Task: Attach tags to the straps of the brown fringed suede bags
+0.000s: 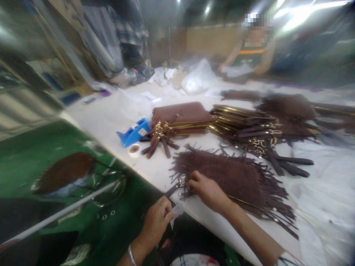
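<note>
A dark brown fringed bag (235, 173) lies flat on the near part of the table. My right hand (203, 188) is at its left corner, fingers bent and closed on the edge beside a metal clasp (182, 181). From this clasp a short dark strap (172, 190) runs toward my left hand (158, 216). That hand is closed in a pinch just off the table edge, with a thin whitish slip (177, 210) at its thumb. The strap's end is hidden behind the left fingers, so whether they grip it too cannot be told.
Stacked brown bags (183, 114) with clasps and straps stand farther back, beside more bags (238, 122). A blue tape dispenser (134, 132) and a tape roll (134, 149) sit near the left edge. A stool (66, 171) stands on the green floor. Another person (251, 55) works across the table.
</note>
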The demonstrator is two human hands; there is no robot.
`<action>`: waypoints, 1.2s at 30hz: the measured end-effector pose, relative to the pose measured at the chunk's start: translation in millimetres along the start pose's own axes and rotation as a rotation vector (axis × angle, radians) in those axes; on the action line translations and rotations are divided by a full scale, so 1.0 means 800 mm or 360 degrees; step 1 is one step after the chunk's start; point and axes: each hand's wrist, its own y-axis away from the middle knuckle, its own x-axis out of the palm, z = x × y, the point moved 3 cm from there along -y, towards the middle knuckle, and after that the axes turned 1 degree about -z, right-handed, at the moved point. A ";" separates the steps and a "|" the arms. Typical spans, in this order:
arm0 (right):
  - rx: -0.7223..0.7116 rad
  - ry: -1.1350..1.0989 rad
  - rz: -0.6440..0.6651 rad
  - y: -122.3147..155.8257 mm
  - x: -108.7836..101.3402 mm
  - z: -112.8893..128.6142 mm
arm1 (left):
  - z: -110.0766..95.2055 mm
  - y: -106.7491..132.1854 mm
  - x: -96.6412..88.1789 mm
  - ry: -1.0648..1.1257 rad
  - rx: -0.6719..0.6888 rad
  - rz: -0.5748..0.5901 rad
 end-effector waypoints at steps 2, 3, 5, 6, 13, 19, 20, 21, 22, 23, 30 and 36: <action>-0.0057 0.0023 0.0023 0.002 0.000 0.001 | 0.003 0.000 0.003 0.0005 -0.0033 -0.0011; -0.0085 0.0034 0.0033 0.002 0.000 0.002 | 0.004 0.001 0.004 -0.0006 -0.0053 -0.0014; -0.0128 0.0057 0.0035 0.004 0.000 0.002 | 0.007 0.001 0.007 -0.0040 -0.0095 -0.0005; -0.0142 0.0072 0.0026 0.004 0.001 0.002 | 0.008 0.001 0.007 -0.0060 -0.0117 -0.0003; -0.0110 0.0065 -0.0050 0.000 0.009 -0.002 | 0.020 -0.002 0.012 -0.0118 -0.0185 -0.0066; 0.0041 -0.0279 -0.0119 0.001 0.001 -0.008 | 0.030 -0.004 0.026 0.0189 -0.0475 0.0000; 0.0037 -0.0312 -0.0130 0.001 0.000 -0.009 | 0.030 -0.004 0.029 0.0231 -0.0522 0.0028; 0.0025 -0.0339 -0.0138 0.002 -0.002 -0.009 | 0.030 -0.005 0.031 0.0261 -0.0559 0.0050; 0.0009 -0.0366 -0.0141 0.002 -0.003 -0.010 | 0.029 -0.007 0.033 0.0281 -0.0582 0.0064; -0.0006 -0.0392 -0.0137 0.002 -0.003 -0.011 | 0.029 -0.009 0.035 0.0300 -0.0594 0.0078; 0.0088 -0.0608 -0.0045 -0.002 0.000 -0.017 | 0.047 -0.017 0.054 0.0443 -0.0737 0.0123; 0.0066 -0.0635 0.0002 -0.002 -0.008 -0.013 | 0.048 -0.023 0.066 0.0568 -0.0702 0.0176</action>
